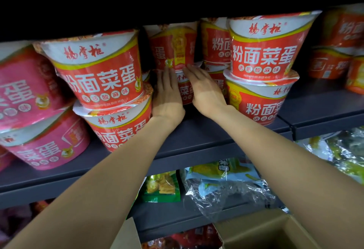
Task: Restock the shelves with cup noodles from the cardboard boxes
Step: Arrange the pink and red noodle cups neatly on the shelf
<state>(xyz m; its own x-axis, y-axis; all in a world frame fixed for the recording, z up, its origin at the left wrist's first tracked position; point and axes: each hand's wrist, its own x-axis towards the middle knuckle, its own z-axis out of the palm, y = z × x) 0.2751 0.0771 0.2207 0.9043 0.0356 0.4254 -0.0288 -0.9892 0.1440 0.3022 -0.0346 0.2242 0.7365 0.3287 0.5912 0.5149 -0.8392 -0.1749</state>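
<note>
Red paper-walled cup noodles crowd a grey shelf (pixel 197 136) in the head view, stacked two high so each bowl's narrow base sits on the flat lid of the one beneath; a person reaches both bare arms into the gap between the front stacks, toward a rear stack (pixel 178 59) set further back; the left hand (pixel 167 99) lies with fingers straight along the left flank of the lower rear cup (pixel 185 89), fingertips reaching the base of the upper rear cup (pixel 173 50); the right hand (pixel 204 91) lies flat on the lower cup's right flank, fingers likewise extended — neither hand curled round anything, the pair bracketing the cup, apparently to square it and push it deep enough to leave room in front; whether the palms press firmly cannot be told; pink cups (pixel 33 95) fill the left end, separated by flavour; the front left stack (pixel 102 83) leans slightly, the front right stack (pixel 264 65) stands straighter; below, snack bags (pixel 222 178) occupy the lower shelf, and an open cardboard box (pixel 262 233) waits at bottom right — its inside is in shadow, so any remaining stock cannot be seen
</note>
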